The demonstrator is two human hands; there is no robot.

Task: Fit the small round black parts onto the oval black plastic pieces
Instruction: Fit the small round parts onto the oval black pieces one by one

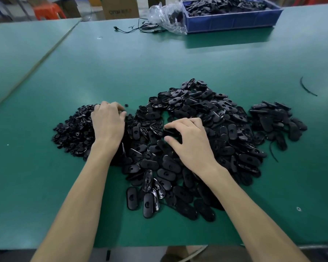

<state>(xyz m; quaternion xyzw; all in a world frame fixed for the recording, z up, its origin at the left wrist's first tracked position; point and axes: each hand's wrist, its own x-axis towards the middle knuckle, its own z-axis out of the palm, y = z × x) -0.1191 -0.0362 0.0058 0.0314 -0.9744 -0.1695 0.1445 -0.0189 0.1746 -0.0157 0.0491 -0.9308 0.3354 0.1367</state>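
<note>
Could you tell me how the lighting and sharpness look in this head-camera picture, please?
Head view: soft, even light leaves a pale sheen on the green table; the oval pieces show small glints; the blue crate at the far edge looks soft; wide-lens stretching shows toward the corners.

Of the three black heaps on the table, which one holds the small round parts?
The leftmost heap, under the left hand; the middle heap and right heap hold larger oval pieces.
</note>
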